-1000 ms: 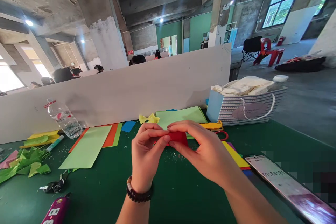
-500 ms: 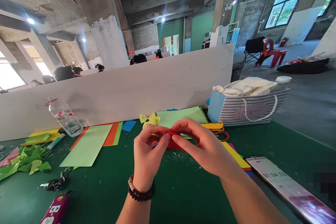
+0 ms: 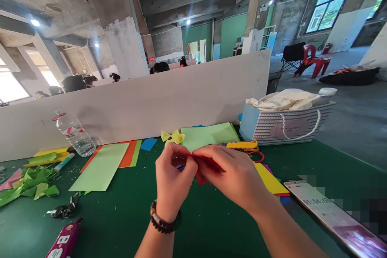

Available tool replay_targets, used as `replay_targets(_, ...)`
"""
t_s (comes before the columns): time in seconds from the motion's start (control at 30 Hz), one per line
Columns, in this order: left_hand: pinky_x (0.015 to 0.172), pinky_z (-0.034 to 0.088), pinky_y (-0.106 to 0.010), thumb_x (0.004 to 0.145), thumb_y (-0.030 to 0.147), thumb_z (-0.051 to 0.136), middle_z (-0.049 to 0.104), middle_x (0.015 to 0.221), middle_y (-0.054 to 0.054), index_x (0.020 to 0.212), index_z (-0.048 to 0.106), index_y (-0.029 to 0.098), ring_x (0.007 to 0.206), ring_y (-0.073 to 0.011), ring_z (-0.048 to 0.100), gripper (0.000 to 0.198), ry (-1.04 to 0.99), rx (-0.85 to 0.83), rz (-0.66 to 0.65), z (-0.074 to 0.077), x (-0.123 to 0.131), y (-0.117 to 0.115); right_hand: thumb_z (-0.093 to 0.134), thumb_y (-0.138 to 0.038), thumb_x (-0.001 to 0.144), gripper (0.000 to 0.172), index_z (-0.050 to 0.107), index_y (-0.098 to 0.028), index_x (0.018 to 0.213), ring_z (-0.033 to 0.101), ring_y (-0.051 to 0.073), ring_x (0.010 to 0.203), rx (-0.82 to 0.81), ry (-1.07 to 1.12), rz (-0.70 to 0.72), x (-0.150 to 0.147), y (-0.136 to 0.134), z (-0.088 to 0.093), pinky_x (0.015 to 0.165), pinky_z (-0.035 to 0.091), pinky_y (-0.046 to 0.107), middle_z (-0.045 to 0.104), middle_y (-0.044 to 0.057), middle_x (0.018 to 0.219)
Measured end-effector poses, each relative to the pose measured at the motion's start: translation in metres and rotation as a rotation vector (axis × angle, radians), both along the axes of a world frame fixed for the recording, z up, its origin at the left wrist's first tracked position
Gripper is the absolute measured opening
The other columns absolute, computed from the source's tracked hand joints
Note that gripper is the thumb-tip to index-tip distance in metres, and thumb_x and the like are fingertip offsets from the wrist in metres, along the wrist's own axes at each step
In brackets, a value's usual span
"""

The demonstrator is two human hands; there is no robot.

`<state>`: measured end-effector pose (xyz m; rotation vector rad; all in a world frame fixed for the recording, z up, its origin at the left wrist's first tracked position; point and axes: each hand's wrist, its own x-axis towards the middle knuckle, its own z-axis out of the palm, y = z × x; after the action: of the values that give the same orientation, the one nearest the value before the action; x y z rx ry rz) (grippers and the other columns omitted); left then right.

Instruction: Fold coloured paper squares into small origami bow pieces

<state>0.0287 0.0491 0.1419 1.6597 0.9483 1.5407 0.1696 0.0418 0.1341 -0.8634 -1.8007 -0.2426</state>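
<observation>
Both hands meet over the green table (image 3: 211,225) just in front of me. My left hand (image 3: 173,181), with a dark bead bracelet on the wrist, pinches one end of a small folded piece of red paper (image 3: 208,164). My right hand (image 3: 236,173) curls its fingers around the other end of the same red paper. A bit of blue shows between the left fingers. Most of the red paper is hidden by the fingers.
Coloured paper sheets (image 3: 102,165) lie left and behind, with a yellow paper bow (image 3: 173,137), a water bottle (image 3: 75,135), green scraps (image 3: 30,183), keys (image 3: 65,209) and a pink device (image 3: 65,242). A gift bag (image 3: 287,125), red-handled scissors (image 3: 256,155) and a phone (image 3: 335,217) are right. A white partition (image 3: 136,105) backs the table.
Both hands have dropped slightly toward the table and closed tighter over the red paper, which now shows as a thinner folded strip.
</observation>
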Motion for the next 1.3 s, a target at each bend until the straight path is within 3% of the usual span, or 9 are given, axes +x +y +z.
replay_targets(0.13, 0.050, 0.050, -0.020, 0.074, 0.009, 0.059, 0.060, 0.075, 0.001, 0.073, 0.055, 0.019, 0.059, -0.0102, 0.059, 0.011, -0.055, 0.014, -0.017, 0.000, 0.002, -0.003, 0.053, -0.012, 0.087, 0.016, 0.063, -0.025, 0.087, 0.069, 0.014, 0.066, 0.056, 0.014, -0.044, -0.002, -0.004, 0.002, 0.056, 0.053, 0.024, 0.072, 0.000, 0.075)
replay_targets(0.3, 0.059, 0.053, -0.023, 0.081, 0.017, 0.060, 0.064, 0.079, -0.002, 0.076, 0.062, 0.019, 0.071, -0.0137, 0.062, 0.006, -0.080, 0.065, -0.045, -0.001, 0.008, -0.006, 0.058, -0.006, 0.083, 0.019, 0.062, -0.025, 0.084, 0.071, 0.015, 0.075, 0.226, 0.045, -0.101, 0.000, -0.005, 0.003, 0.068, 0.058, 0.026, 0.074, 0.001, 0.081)
replay_targets(0.5, 0.066, 0.055, -0.028, 0.082, 0.014, 0.062, 0.067, 0.083, -0.003, 0.078, 0.065, 0.021, 0.077, -0.0162, 0.065, 0.009, -0.001, 0.232, 0.048, -0.001, 0.004, -0.008, 0.062, -0.006, 0.080, 0.024, 0.065, -0.027, 0.092, 0.071, 0.018, 0.082, 0.280, 0.085, -0.071, -0.002, -0.004, 0.002, 0.071, 0.059, 0.031, 0.074, 0.003, 0.089)
replay_targets(0.7, 0.066, 0.055, -0.029, 0.079, 0.008, 0.062, 0.070, 0.081, -0.002, 0.076, 0.067, 0.022, 0.077, -0.0168, 0.066, 0.016, 0.134, 0.380, 0.107, 0.003, 0.001, -0.013, 0.063, -0.005, 0.078, 0.024, 0.066, -0.026, 0.086, 0.070, 0.017, 0.078, 0.283, 0.150, -0.019, -0.003, -0.006, 0.004, 0.067, 0.059, 0.030, 0.073, 0.002, 0.086)
replay_targets(1.07, 0.069, 0.057, -0.029, 0.082, 0.010, 0.064, 0.071, 0.086, -0.004, 0.080, 0.068, 0.020, 0.081, -0.0175, 0.068, 0.010, -0.025, 0.394, 0.001, 0.001, 0.006, -0.016, 0.070, -0.001, 0.073, 0.029, 0.067, -0.020, 0.095, 0.068, 0.023, 0.092, 0.517, 0.156, -0.041, -0.004, 0.001, -0.006, 0.071, 0.060, 0.036, 0.069, 0.007, 0.096)
replay_targets(1.3, 0.078, 0.056, -0.034, 0.084, 0.012, 0.063, 0.071, 0.090, -0.004, 0.083, 0.069, 0.021, 0.088, -0.0192, 0.068, 0.010, -0.145, 0.380, 0.063, -0.010, 0.009, -0.011, 0.069, -0.003, 0.073, 0.033, 0.062, -0.019, 0.101, 0.065, 0.023, 0.097, 0.535, 0.196, -0.083, -0.007, 0.011, -0.008, 0.076, 0.060, 0.038, 0.064, 0.011, 0.103)
